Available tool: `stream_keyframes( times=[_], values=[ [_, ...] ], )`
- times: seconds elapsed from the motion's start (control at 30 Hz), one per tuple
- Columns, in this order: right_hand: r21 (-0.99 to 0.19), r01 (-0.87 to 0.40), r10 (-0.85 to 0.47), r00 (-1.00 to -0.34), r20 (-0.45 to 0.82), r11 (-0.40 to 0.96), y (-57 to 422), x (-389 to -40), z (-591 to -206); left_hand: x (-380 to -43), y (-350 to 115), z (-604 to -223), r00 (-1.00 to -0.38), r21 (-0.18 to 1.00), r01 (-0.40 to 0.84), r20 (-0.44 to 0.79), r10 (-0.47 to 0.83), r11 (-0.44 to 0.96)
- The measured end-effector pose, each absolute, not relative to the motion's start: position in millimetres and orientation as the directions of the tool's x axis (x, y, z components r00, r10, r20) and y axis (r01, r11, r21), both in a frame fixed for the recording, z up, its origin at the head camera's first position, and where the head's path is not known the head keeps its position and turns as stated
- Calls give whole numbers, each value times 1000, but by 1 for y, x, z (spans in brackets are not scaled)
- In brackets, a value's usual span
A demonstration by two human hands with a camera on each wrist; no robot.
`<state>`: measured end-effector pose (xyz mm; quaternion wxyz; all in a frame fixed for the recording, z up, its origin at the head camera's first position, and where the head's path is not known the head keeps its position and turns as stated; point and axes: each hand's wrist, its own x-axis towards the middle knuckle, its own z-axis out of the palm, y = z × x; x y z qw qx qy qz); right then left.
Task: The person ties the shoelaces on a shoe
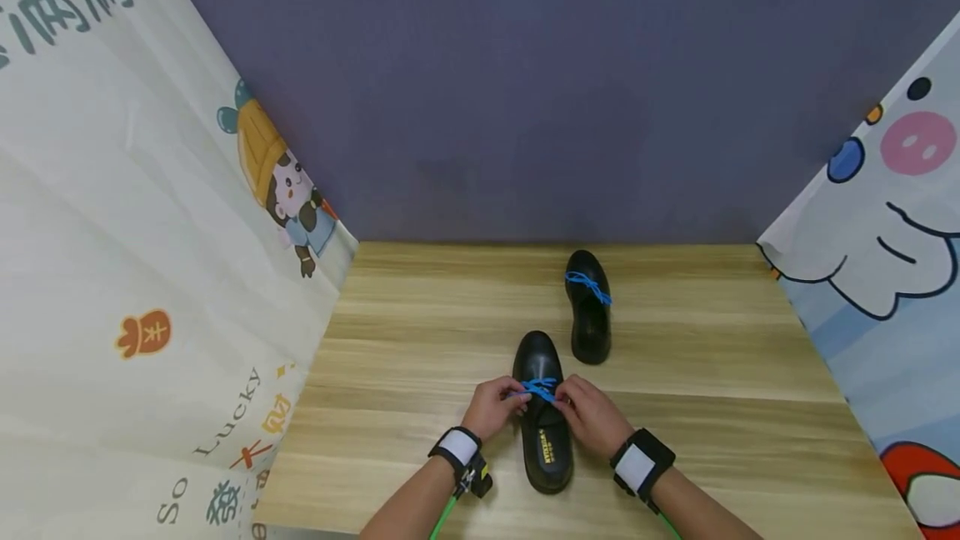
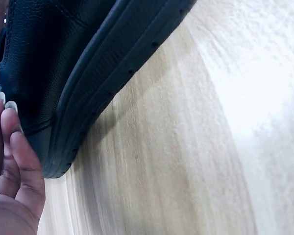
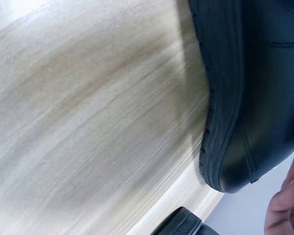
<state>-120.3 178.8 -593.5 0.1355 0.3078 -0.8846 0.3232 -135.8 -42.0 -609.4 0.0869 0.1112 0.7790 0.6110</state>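
Note:
A black leather shoe (image 1: pixel 537 352) lies on the wooden table, toe pointing away, with yellow lettering on its insole. Blue shoelaces (image 1: pixel 540 388) cross over its tongue. My left hand (image 1: pixel 495 408) pinches the lace at the shoe's left side; in the left wrist view its fingers (image 2: pixel 24 152) curl near the upper with a bit of blue between them. From the right, my right hand (image 1: pixel 592 413) pinches the other part of the lace. Only that hand's fingertips (image 3: pixel 289 196) show at the edge of the right wrist view, beside the shoe's dark side (image 3: pixel 264 107).
A second black shoe (image 1: pixel 591 319) with blue laces lies farther back and slightly right on the table (image 1: pixel 712 340). A dark blue-grey panel (image 1: pixel 555 90) rises behind the table. Printed cloths hang at the left (image 1: pixel 135 215) and right (image 1: pixel 862 223).

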Motion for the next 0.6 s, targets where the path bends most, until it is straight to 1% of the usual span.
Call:
stream_keyframes(
  times=[0.13,0.23,0.37,0.47,0.6],
  values=[
    [-517,-622,-455,-783,424,588,180,-121,-594,-137,-42,-610,-962,962,71,-4,272,264],
    [-570,-584,-425,-812,400,579,181,-122,-592,-138,-42,-611,-962,959,86,9,273,272],
    [-630,-546,-386,-837,387,553,187,-127,-591,-139,-44,-613,-957,967,80,7,291,240],
    [-674,-551,-415,-829,376,492,192,-132,-591,-139,-46,-613,-951,975,57,-14,310,216],
    [-722,-532,-473,-822,317,441,193,-134,-590,-138,-47,-613,-951,976,46,-23,310,212]
  ],
)
